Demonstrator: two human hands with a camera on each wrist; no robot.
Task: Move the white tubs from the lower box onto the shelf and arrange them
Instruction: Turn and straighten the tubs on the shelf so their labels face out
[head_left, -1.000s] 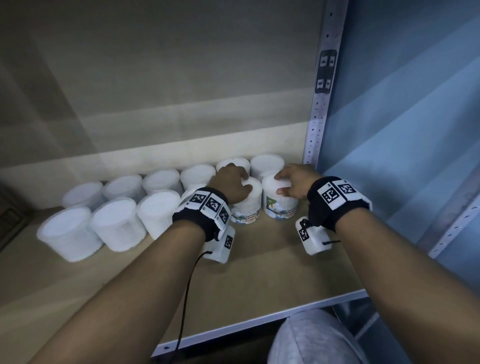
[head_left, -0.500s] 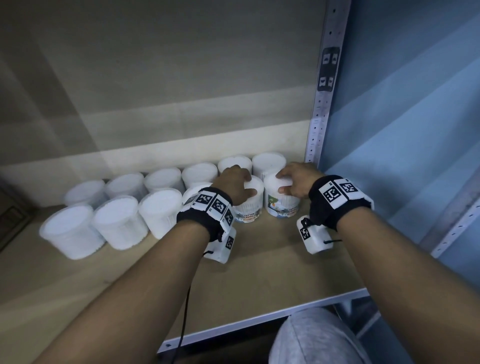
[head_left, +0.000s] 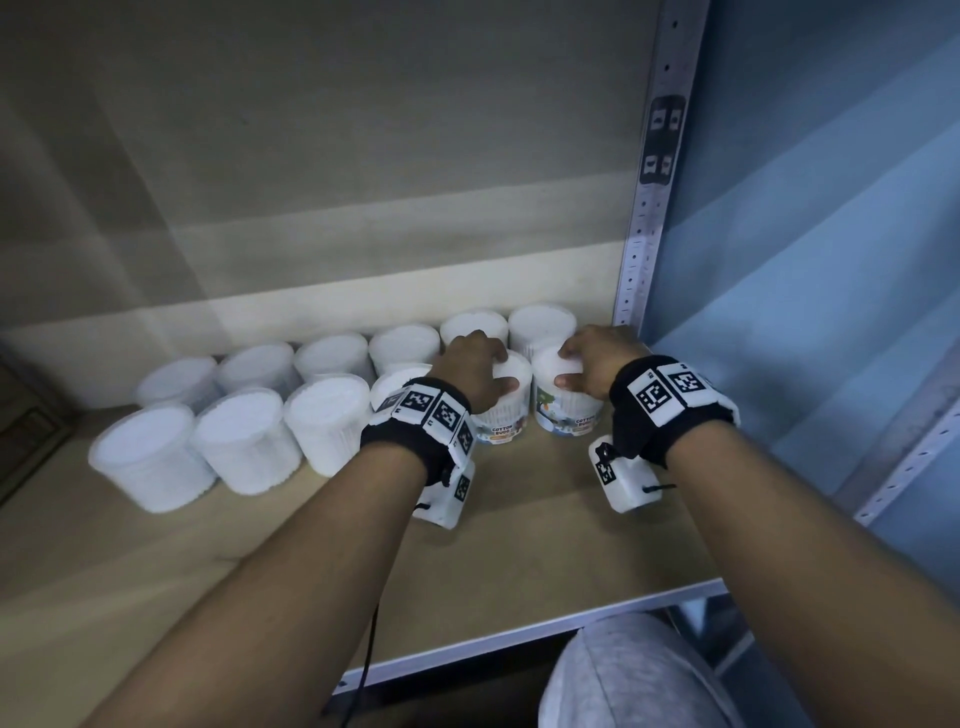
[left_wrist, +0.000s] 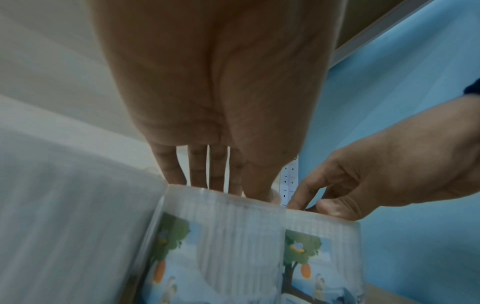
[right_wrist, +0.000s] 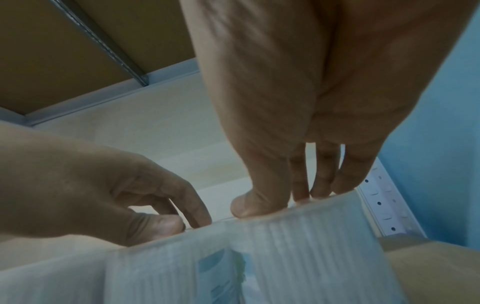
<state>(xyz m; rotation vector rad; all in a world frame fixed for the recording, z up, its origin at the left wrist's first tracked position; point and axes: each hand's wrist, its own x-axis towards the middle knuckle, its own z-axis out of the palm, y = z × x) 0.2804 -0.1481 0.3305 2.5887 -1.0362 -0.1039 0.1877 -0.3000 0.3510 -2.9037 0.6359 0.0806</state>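
Two rows of white tubs stand at the back of the wooden shelf (head_left: 519, 545). My left hand (head_left: 493, 371) grips the lid rim of a labelled tub (head_left: 506, 415) from above, thumb in front and fingers over the top. Beside it, my right hand (head_left: 576, 366) grips the rightmost front tub (head_left: 569, 415) the same way. The two tubs stand upright on the shelf, side by side and touching. In the left wrist view my left hand (left_wrist: 221, 185) sits on its tub (left_wrist: 221, 236). The right wrist view has my right hand (right_wrist: 285, 195) on its tub (right_wrist: 285, 257).
More tubs fill the back row (head_left: 332, 358) and the front row's left part (head_left: 150, 457). A perforated metal upright (head_left: 644, 234) and a blue wall (head_left: 831, 260) close the right side. Bare shelf board lies in front of the tubs. A grey-clad knee (head_left: 634, 675) shows below the shelf edge.
Both hands stay on the same two tubs. The tubs and hands have hardly shifted; only the view has moved slightly.
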